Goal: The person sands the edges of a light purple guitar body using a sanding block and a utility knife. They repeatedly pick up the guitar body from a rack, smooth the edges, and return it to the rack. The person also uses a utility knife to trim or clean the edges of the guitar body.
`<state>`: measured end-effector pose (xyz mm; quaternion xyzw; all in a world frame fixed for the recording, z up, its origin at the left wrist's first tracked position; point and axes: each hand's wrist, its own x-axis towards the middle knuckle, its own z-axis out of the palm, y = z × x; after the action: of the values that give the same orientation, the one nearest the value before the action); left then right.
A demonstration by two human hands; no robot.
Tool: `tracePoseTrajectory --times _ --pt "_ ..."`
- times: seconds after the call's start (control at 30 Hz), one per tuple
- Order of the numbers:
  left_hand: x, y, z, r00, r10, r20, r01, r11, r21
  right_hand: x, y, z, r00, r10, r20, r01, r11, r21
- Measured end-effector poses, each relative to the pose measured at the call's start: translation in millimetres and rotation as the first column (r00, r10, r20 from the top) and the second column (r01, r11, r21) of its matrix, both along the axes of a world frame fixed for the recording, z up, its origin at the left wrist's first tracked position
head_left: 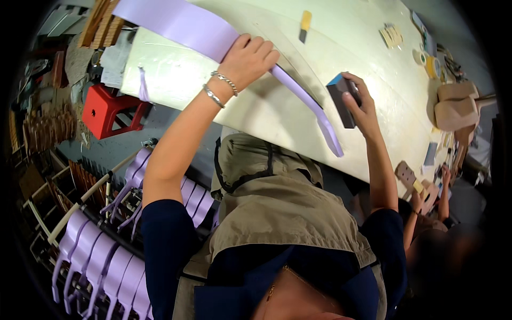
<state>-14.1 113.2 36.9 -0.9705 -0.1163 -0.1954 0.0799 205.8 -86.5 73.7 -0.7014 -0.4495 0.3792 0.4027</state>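
A lilac ukulele (181, 25), seen from the side, lies along the workbench with its body at the upper left and its slim neck pointing to the lower right. My left hand (248, 61) is closed around it where the neck meets the body. A dark strip, like a fingerboard, runs along the neck's upper edge. In my right hand (364, 104) is a dark grey sanding block (340, 100) with a blue end face. It is held beside the headstock, apart from it. Farther back on the bench lies a yellow-handled scraper (305, 25).
Several lilac ukuleles hang on a rack (114, 170) at lower left, near a red stool (104, 114). Unpainted instrument bodies (457, 112) and tape rolls (433, 67) sit at the right. Another person's hand (417, 201) works at the bench's right end.
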Motion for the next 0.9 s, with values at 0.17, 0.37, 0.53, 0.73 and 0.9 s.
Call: tracePoseTrajectory --times 0.17,0.37,0.53,0.73,0.9 --pt "-5.3 -10.1 -10.4 0.99 0.031 -0.137 -0.028 0.999 0.024 -7.1 -30.3 -36.3 0.983 0.076 0.167 -0.074 0.997 -0.015" --pt "-20.9 17.5 66.5 0.984 0.076 -0.162 -0.093 0.99 -0.103 -13.8 -33.3 -46.2 0.972 0.097 0.212 -0.099 0.995 0.001" --pt "-43.5 73.8 89.9 0.986 0.016 -0.164 -0.061 0.959 -0.277 -14.3 -24.4 -38.5 0.953 0.163 0.257 -0.17 0.985 0.007" --pt "-44.3 86.2 79.0 0.986 -0.001 -0.166 -0.076 0.886 -0.458 -14.4 -17.0 -41.4 0.912 0.142 0.384 -0.185 0.98 0.078" --pt "-41.0 83.6 80.1 0.989 0.014 -0.149 -0.084 0.878 -0.471 -21.4 -1.8 -37.4 0.883 0.135 0.449 -0.188 0.979 0.076"
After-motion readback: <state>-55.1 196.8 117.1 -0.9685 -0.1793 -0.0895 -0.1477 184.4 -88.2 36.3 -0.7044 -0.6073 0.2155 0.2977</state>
